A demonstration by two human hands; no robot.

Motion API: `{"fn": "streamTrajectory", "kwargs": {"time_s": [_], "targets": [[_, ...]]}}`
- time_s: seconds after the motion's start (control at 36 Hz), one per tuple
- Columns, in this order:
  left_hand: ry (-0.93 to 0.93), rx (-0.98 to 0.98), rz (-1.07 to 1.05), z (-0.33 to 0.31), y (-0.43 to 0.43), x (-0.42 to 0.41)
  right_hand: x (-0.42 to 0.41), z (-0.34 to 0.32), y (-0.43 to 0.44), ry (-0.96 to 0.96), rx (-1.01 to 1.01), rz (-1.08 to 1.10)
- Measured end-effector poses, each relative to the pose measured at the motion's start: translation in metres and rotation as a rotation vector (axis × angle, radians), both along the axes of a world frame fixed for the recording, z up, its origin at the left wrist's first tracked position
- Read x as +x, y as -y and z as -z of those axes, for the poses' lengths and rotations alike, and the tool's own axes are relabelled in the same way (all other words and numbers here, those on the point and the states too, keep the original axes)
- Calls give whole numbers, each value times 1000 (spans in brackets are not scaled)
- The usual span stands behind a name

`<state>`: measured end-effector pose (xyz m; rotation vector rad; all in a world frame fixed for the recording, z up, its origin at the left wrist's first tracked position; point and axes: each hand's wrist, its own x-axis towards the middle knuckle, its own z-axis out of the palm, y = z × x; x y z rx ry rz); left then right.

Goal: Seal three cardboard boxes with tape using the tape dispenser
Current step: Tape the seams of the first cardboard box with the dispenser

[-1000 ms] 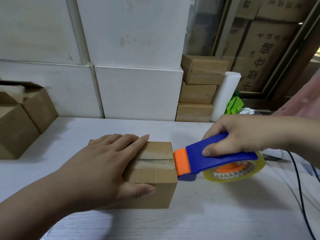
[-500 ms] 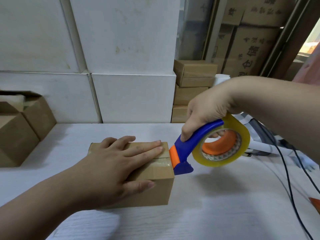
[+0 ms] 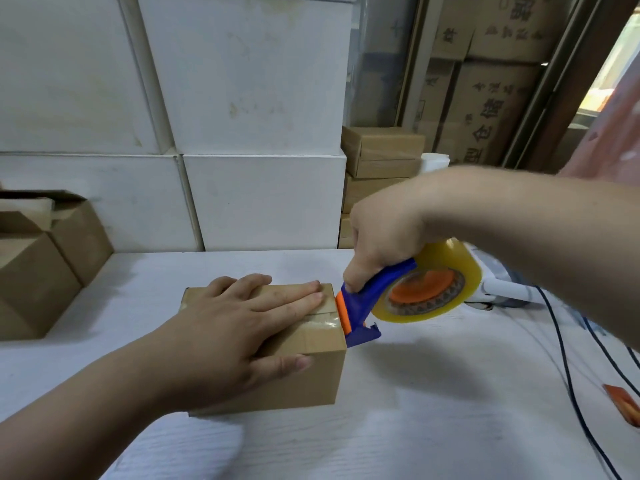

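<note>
At nine o'clock in the view, two open brown cartons (image 3: 45, 258) sit at the left edge of the white table (image 3: 415, 427). Behind them, from ten to twelve o'clock, stands a wall of stacked white boxes (image 3: 263, 202).

The left hand (image 3: 235, 327) comes in from seven o'clock and lies flat on the small cardboard box (image 3: 304, 372). Its fingers are straight and pressed on the lid, and its thumb reaches down over the near face, so it is relaxed and grips nothing. The box stands on the table just below the middle of the view. A strip of clear tape (image 3: 322, 320) crosses the lid's right end.

At the box's three o'clock edge, the orange-and-blue nose of the tape dispenser (image 3: 360, 306) touches the top corner. The dispenser is tilted, with its yellowish tape roll (image 3: 446, 271) raised behind it towards two o'clock. The right hand (image 3: 381, 237) grasps the blue handle from above, fingers curled round it.

Beyond that hand, at one o'clock, small brown boxes (image 3: 381, 150) are stacked, with large printed cartons (image 3: 485, 98) further back. Black cables (image 3: 568, 358) trail over the table at four o'clock, near an orange card (image 3: 623, 405) at the right edge.
</note>
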<state>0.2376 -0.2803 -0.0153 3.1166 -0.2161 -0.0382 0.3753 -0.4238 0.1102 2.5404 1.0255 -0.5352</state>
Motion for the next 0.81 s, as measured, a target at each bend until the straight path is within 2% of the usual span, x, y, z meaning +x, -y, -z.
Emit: {"fn": "streamTrajectory", "kwargs": {"time_s": [0.14,0.36,0.61,0.69,0.81], "targets": [[-22,8,-3,2,-3,0,-20,29,10,98,12,-82],[-54,-38,42,1,-1,-5,-4,19,51,253,235,60],[35,37,61,-8,23,20,-1,25,111,235,383,264],[-9,28,88,-12,28,32,-3,29,125,225,445,300],[-119,152,36,-18,47,45,-11,32,138,211,492,338]]}}
